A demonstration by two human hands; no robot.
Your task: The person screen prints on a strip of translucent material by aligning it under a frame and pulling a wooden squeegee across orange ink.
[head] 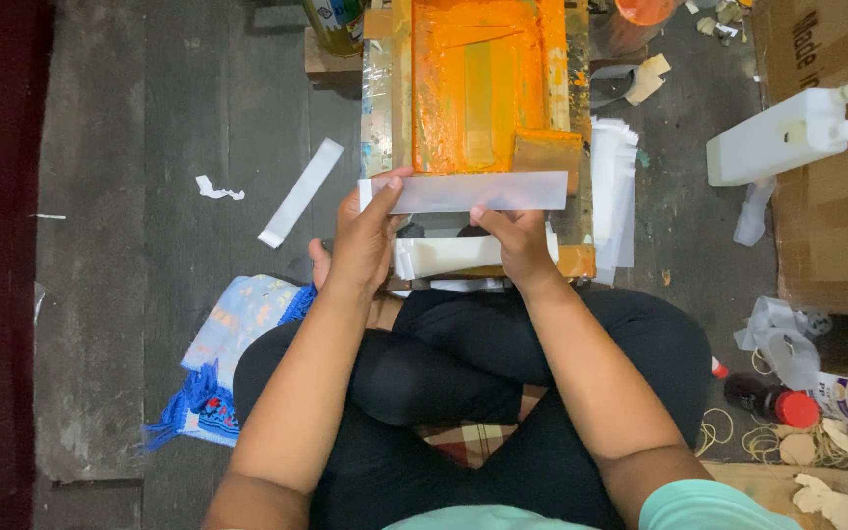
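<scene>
Head view looks down on a dark plank floor (149, 147) where a person sits cross-legged in black trousers (463, 363). Ahead of the knees lies an orange-stained printing frame (478, 83), with a stack of white strips (612, 186) just to its right. A cardboard box (836, 196) and a white plastic jug (782, 137) sit further right; a blue cloth (238, 344) lies by the left knee. Left hand (365, 240) and right hand (517, 240) each pinch a long clear plastic strip (473, 191), held flat over the frame's near edge. One loose strip (301, 191) rests on the floor.
</scene>
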